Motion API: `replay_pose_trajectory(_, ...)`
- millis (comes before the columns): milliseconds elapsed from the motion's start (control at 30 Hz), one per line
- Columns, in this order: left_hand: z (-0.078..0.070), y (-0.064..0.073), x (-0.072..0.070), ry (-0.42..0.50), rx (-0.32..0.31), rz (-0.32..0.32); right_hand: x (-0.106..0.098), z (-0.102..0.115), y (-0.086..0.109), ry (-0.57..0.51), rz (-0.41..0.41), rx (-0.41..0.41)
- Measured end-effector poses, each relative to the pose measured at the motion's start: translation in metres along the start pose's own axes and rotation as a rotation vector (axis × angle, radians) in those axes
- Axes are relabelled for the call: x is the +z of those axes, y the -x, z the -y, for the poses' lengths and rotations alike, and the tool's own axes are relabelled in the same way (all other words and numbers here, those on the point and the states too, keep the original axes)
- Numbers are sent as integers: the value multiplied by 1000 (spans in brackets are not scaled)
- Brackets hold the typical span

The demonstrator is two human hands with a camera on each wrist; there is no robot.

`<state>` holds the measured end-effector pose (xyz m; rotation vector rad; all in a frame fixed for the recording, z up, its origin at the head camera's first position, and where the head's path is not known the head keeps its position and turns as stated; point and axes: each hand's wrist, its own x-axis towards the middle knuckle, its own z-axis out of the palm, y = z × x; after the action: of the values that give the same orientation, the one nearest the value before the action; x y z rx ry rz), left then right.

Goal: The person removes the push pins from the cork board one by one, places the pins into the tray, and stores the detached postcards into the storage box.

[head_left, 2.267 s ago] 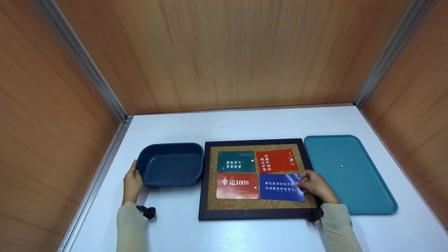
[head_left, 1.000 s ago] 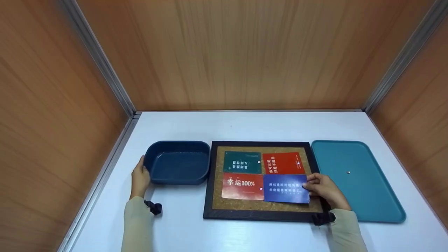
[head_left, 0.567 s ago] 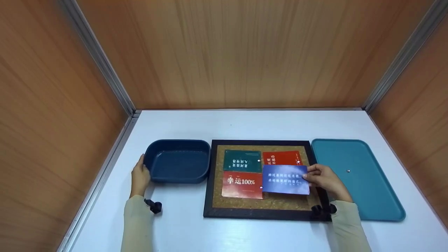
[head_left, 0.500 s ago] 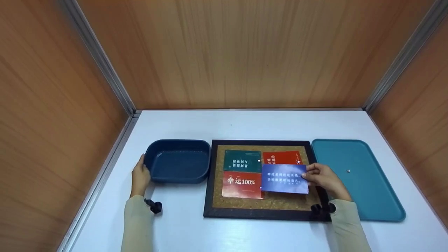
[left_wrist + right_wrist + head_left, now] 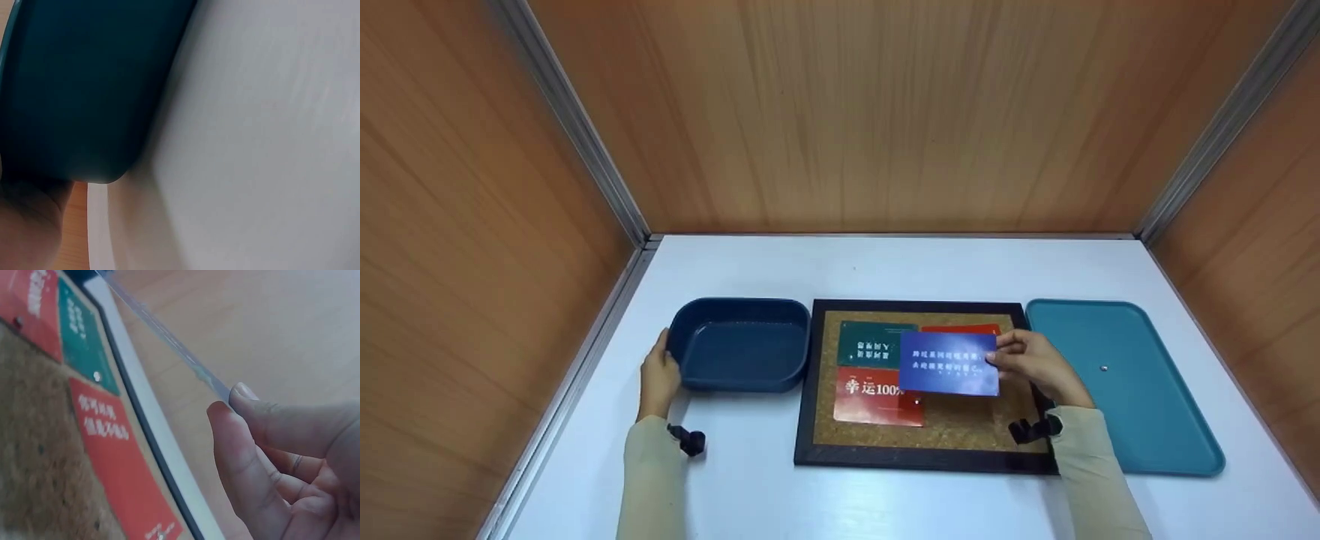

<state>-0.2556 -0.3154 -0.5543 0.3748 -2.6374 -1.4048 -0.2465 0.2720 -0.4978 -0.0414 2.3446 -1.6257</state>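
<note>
Right of centre in the head view, the right hand [image 5: 1039, 367] pinches the blue card [image 5: 949, 364] clear of the board [image 5: 877, 454] — one apparently freed, the green card [image 5: 868, 341] and two red cards [image 5: 874, 411] left pinned — while at left the left hand [image 5: 660, 381] rests, fingers relaxed, against the bin [image 5: 739, 311].
</note>
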Motion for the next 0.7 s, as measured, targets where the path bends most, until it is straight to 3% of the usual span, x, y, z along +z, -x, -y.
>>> replay_pose_trajectory(700, -5, 0, 1, -4, -8, -5, 46, 53, -40, -80, 49, -41)
